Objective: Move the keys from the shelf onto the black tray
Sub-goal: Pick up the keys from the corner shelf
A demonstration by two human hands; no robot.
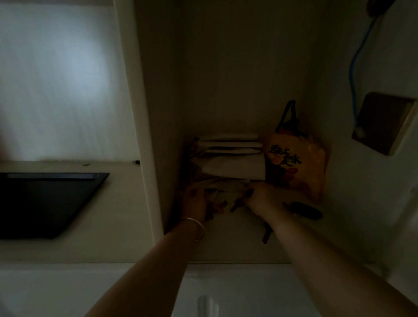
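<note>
Dark Chinese characters stand on the yellow bag (297,164), too blurred to read.

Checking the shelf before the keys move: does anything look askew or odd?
A blue cable dangles loose down the right wall to a tilted brown panel. Both hands, left hand and right hand, work among dim clutter.

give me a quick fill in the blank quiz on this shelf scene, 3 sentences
1. The black tray lies in the compartment to the ____ of the one both hands reach into.
2. A thin bangle circles the ____ wrist.
3. The yellow-orange bag stands to the ____ of the stacked white papers.

Missing words: left; left; right
</note>
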